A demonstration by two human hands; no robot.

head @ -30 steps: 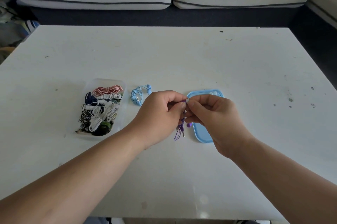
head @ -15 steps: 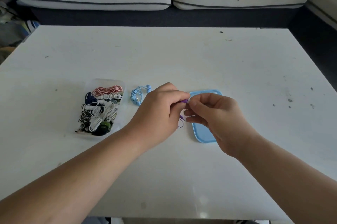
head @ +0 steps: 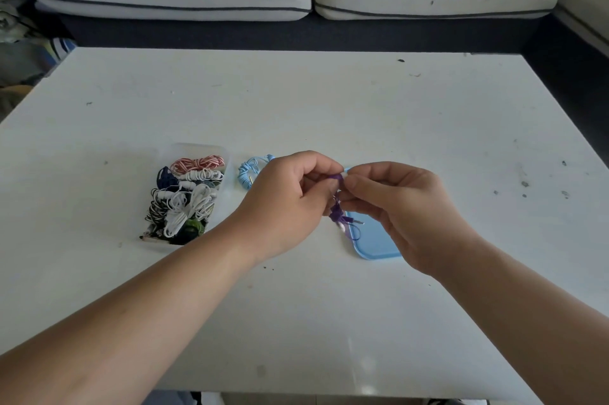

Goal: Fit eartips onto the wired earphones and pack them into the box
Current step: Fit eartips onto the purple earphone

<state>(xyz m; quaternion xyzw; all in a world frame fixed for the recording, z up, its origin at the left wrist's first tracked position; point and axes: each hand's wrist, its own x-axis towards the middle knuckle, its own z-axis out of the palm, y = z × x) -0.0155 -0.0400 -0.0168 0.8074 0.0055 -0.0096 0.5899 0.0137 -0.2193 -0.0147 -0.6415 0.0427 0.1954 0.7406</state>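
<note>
Fitting the tip, then. What has moved in the last second?

The hands have drawn a little apart. Half a second ago they were pressed close and hid nearly everything. Now the purple bud (head: 335,176) shows between them, and the cord (head: 336,213) hangs free again below.

Who has hold of what?

The left hand (head: 290,203) is curled, thumb and forefinger pinching the bud. The right hand (head: 408,210) pinches the white tip (head: 346,170) against the bud's end, its other fingers loosely bent.

So is the tip on?

I'd judge it is going on or only just on. Whether it is fully seated is too small to tell. Packing hasn't begun for this pair.

Where is the pair, exactly?

It is held in the air above the table (head: 329,101), over the left edge of the blue tray (head: 375,248). The box (head: 197,147), already holding several coiled sets, sits well off to the left, with a blue set (head: 248,170) lying just beside it.

And how does it look?

It is small and deep purple, with the cord bunched in a tight bundle. A silver plug (head: 359,223) pokes out sideways over the tray. The tip is a pale speck at the right fingertips.
</note>
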